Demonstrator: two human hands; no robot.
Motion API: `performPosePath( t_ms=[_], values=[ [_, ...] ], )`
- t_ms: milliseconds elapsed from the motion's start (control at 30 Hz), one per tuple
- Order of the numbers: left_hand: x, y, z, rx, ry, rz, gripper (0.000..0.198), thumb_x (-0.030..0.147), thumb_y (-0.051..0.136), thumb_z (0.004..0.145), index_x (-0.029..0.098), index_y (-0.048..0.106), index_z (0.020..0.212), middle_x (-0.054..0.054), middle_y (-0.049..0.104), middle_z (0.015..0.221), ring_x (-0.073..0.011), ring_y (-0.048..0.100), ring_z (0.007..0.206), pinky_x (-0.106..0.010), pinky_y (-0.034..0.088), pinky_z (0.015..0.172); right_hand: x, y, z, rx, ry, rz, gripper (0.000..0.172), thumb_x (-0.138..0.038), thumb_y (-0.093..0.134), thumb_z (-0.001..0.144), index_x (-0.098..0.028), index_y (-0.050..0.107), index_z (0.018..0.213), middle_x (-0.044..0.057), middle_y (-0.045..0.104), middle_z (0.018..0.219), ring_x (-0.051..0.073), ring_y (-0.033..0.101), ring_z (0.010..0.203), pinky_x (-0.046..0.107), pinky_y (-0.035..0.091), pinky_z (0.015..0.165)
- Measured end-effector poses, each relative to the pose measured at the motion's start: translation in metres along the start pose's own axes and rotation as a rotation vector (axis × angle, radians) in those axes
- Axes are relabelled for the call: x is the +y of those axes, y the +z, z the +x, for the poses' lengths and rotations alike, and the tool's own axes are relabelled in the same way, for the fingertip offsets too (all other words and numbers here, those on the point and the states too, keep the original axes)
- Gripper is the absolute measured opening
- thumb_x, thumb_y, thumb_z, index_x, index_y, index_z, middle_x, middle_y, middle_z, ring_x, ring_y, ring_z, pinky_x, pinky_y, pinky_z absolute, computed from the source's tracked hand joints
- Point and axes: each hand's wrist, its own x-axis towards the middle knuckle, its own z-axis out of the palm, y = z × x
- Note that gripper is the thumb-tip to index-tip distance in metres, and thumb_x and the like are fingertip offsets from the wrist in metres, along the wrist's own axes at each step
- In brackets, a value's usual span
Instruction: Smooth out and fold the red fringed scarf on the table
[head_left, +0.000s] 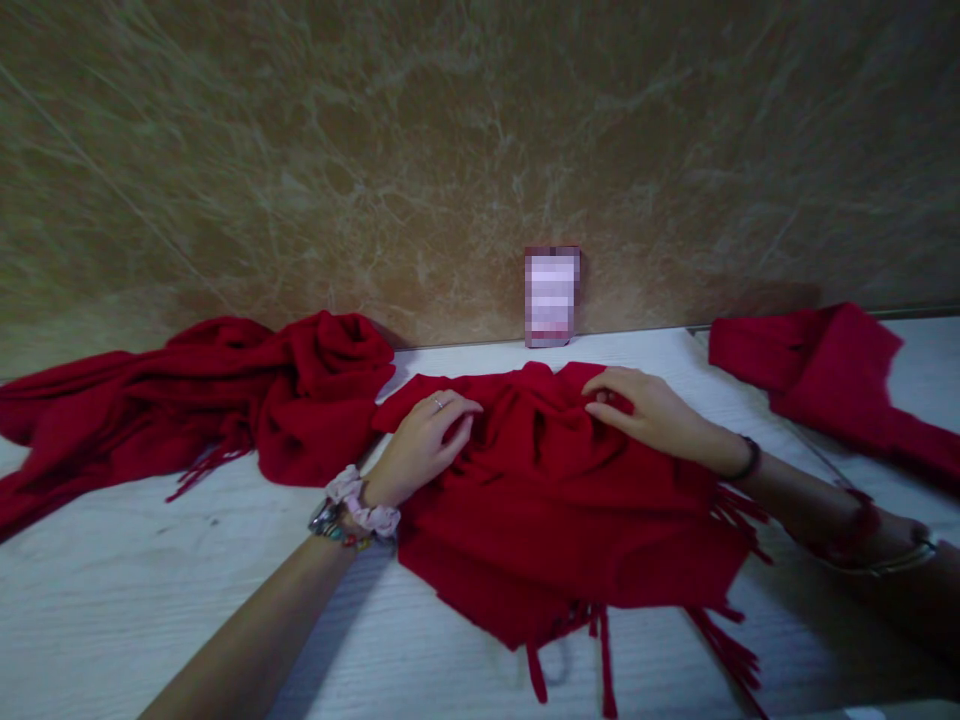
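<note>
Near the white wood-grained surface's far edge [457, 360], our left hand [424, 442] and right hand [654, 408], curled, grip unclear, apparently arrange red fringed cloth [555, 530]; folds likely need smoothing

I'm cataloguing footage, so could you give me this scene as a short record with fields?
Centre: fringed red fabric piece, bunched at its upper part, tassels along its lower edge
Left hand: on the bunched part; whether its grip is closed is unclear
Right hand: at the bunched part's other side; grip likewise unclear
Far left: crumpled red fabric pile with tassels
Far right: folded red fabric length, apart from the centre piece
Behind: small upright rectangular object, face pixelated
Surface: white wood-grained top
Backdrop: brown marbled panel
</note>
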Motion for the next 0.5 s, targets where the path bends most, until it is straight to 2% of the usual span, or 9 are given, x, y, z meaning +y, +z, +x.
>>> performPosePath(
  t_ms=[100, 200, 333, 433, 500],
  values=[
    [0.004, 0.01, 0.003, 0.131, -0.056, -0.033, 0.027, 0.022, 0.039, 0.084, 0.015, 0.048, 0.108, -0.009, 0.052, 0.106, -0.0176, 0.046, 0.102, -0.033, 0.036, 0.091, -0.004, 0.007, 0.0, 0.12, 0.016, 0.023, 0.025, -0.031, 0.045, 0.082, -0.017, 0.053, 0.1, 0.009, 0.059, 0.097, 0.019, 0.053, 0.089, 0.033, 0.041, 0.079],
    [0.01, 0.022, 0.005, 0.075, -0.045, -0.026, 0.037, 0.027, 0.042, 0.084, 0.017, 0.04, 0.119, -0.009, 0.047, 0.118, -0.019, 0.041, 0.11, -0.036, 0.033, 0.095, -0.01, 0.014, -0.002, 0.102, 0.016, 0.012, 0.029, -0.034, 0.046, 0.081, -0.019, 0.052, 0.105, 0.01, 0.057, 0.106, 0.022, 0.05, 0.1, 0.038, 0.038, 0.085],
    [0.015, 0.03, 0.006, -0.025, -0.017, -0.018, 0.039, 0.028, 0.045, 0.083, 0.02, 0.041, 0.12, -0.008, 0.052, 0.113, -0.0194, 0.045, 0.106, -0.037, 0.036, 0.09, -0.02, 0.017, -0.004, 0.064, 0.021, 0.025, 0.03, -0.036, 0.048, 0.081, -0.019, 0.052, 0.106, 0.009, 0.058, 0.104, 0.022, 0.051, 0.096, 0.039, 0.037, 0.083],
    [0.016, 0.029, 0.006, 0.005, -0.03, -0.026, 0.03, 0.021, 0.044, 0.083, 0.019, 0.048, 0.113, -0.007, 0.056, 0.106, -0.0182, 0.049, 0.1, -0.035, 0.038, 0.087, -0.024, 0.018, -0.004, 0.056, 0.018, 0.05, 0.03, -0.035, 0.05, 0.08, -0.018, 0.054, 0.104, 0.008, 0.061, 0.095, 0.02, 0.054, 0.087, 0.036, 0.038, 0.078],
    [0.017, 0.028, 0.006, 0.036, -0.031, -0.019, 0.025, 0.018, 0.043, 0.083, 0.019, 0.052, 0.106, -0.006, 0.058, 0.101, -0.0179, 0.051, 0.096, -0.034, 0.039, 0.085, -0.024, 0.02, -0.004, 0.039, 0.004, 0.037, 0.023, -0.031, 0.051, 0.079, -0.018, 0.058, 0.096, 0.006, 0.063, 0.086, 0.019, 0.055, 0.08, 0.036, 0.038, 0.076]
  ],
)
